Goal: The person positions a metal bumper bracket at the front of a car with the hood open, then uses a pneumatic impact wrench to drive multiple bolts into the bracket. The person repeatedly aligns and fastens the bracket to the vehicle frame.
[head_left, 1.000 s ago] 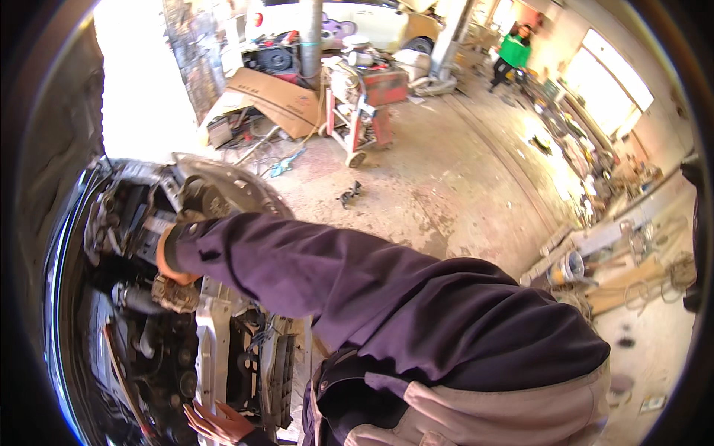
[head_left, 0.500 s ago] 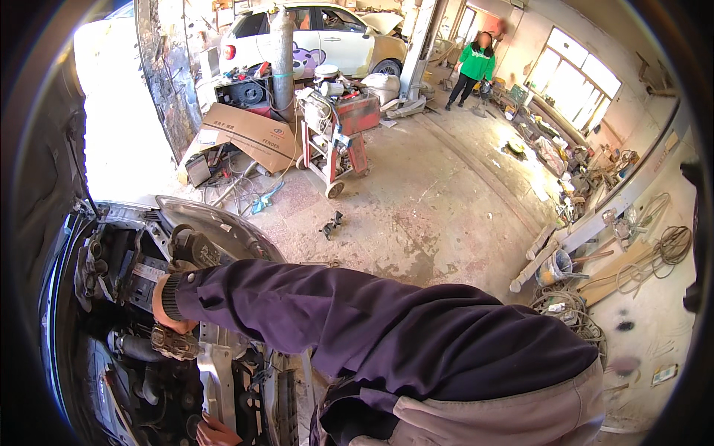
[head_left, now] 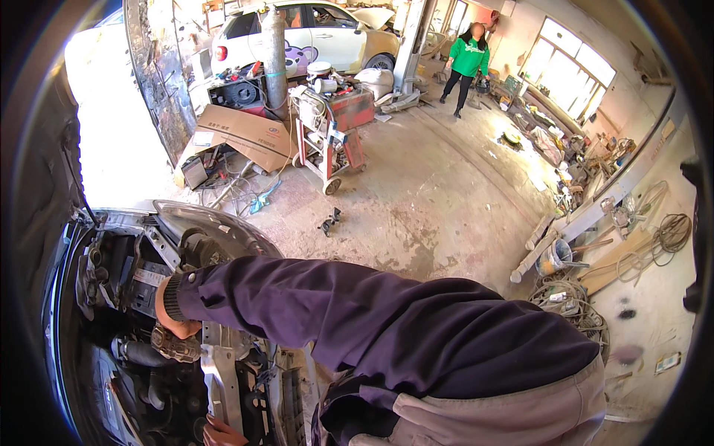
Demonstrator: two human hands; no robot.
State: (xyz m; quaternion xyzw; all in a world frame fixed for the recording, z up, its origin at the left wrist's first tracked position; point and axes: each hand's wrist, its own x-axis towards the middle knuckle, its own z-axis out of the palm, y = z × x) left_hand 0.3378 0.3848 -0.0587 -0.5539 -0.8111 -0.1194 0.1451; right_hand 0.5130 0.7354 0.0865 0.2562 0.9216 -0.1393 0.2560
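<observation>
An open engine bay (head_left: 111,379) fills the lower left. My right arm in a dark purple sleeve stretches across to it. My right hand (head_left: 168,318) is down among the parts, beside a labeled boxy component (head_left: 144,286) and against a brownish, bulky object (head_left: 172,343); its fingers are mostly hidden. A black hose (head_left: 141,353) runs below that. At the bottom edge my left hand (head_left: 222,435) is partly in frame, fingers slightly bent and apart, touching near a pale metal crossmember (head_left: 217,368).
A person in green (head_left: 467,61) walks on the concrete floor (head_left: 401,208). A red wheeled cart (head_left: 331,141), cardboard sheet (head_left: 245,137), gas cylinder (head_left: 275,59) and white car (head_left: 331,37) stand beyond. Scrap (head_left: 550,141), a bucket (head_left: 554,255) and coiled cable (head_left: 669,238) lie right.
The person in green has stepped toward me and slightly left. The view has shifted, lowering the engine bay in it. My left hand sits lower at the edge; my right hand stays among the parts.
</observation>
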